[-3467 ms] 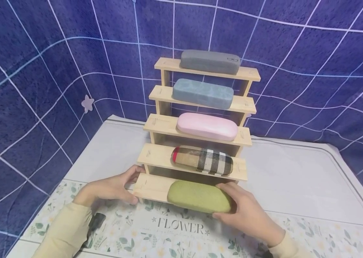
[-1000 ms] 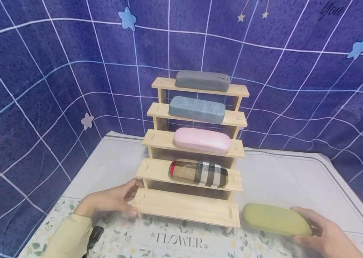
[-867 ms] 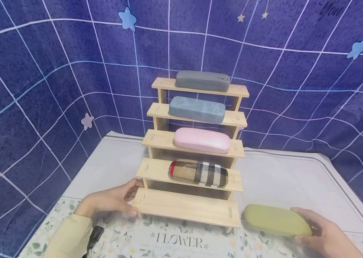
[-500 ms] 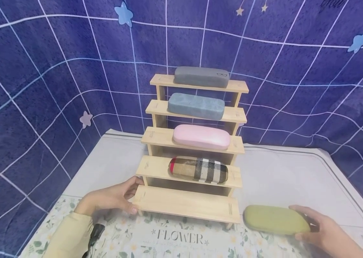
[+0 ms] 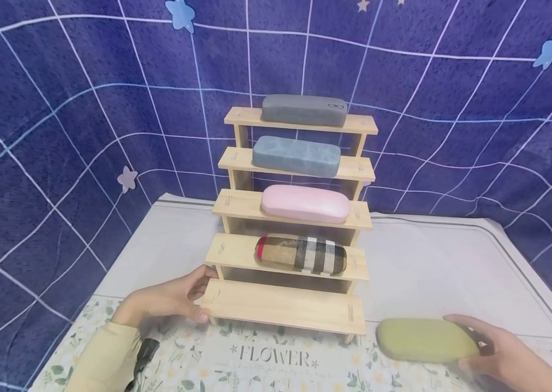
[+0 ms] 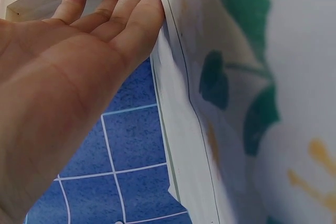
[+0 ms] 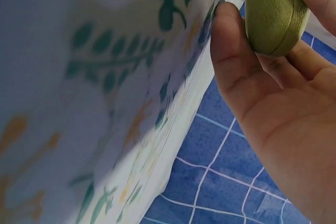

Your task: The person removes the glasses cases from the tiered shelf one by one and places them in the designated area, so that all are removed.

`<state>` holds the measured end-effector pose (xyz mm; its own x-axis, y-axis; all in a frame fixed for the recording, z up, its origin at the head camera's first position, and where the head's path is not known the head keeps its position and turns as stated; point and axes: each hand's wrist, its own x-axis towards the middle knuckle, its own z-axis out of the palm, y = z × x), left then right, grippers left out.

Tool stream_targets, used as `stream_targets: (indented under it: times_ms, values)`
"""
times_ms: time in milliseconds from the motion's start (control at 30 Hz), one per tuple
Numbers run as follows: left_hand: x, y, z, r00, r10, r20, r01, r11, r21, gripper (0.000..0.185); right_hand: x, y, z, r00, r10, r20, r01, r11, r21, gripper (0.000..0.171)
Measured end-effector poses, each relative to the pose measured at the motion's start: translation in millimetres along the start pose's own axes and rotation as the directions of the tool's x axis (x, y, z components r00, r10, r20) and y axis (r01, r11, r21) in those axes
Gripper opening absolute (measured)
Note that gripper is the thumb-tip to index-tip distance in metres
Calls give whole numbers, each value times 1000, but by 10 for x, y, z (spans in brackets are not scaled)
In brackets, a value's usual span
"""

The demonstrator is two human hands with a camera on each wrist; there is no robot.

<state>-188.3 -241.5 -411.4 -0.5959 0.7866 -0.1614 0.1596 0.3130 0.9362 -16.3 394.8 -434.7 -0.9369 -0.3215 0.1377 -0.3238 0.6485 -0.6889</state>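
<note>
While right hand (image 5: 494,354) curls round green case (image 5: 425,340) at five o'clock on worktop (image 5: 433,272), left hand (image 5: 168,299) grips rack (image 5: 286,307) edge; loosened steadying could topple upper cases.

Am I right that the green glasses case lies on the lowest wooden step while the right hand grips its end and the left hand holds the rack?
Not quite: the green glasses case lies on the tablecloth to the right of the rack, and the lowest step is bare, as the head view shows. The right hand does grip its end, and the left hand holds the rack.
</note>
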Motion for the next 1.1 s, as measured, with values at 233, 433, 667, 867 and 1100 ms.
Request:
stream_targets:
  times_ms: [233,433,667,867,1100]
  values:
    - [-16,9,5,1000,-6,-7,6,1000,5,75,-57,25,-64,994,-9,107,-1,996,91,74]
    - [-24,20,17,1000,4,-5,-4,1000,-5,76,-75,-48,-74,981,127,145,-129,992,4,72]
    - [-20,3,20,1000,1,-4,-1,1000,-6,76,-123,-28,-9,997,71,4,-68,968,-242,76]
    - [-15,-8,15,1000,-1,-9,1,1000,5,78,4,-255,-56,997,62,-53,-76,935,-345,79]
    - [-18,4,19,1000,-1,-13,1,1000,5,78,463,-741,-39,980,-86,-179,22,942,-335,62]
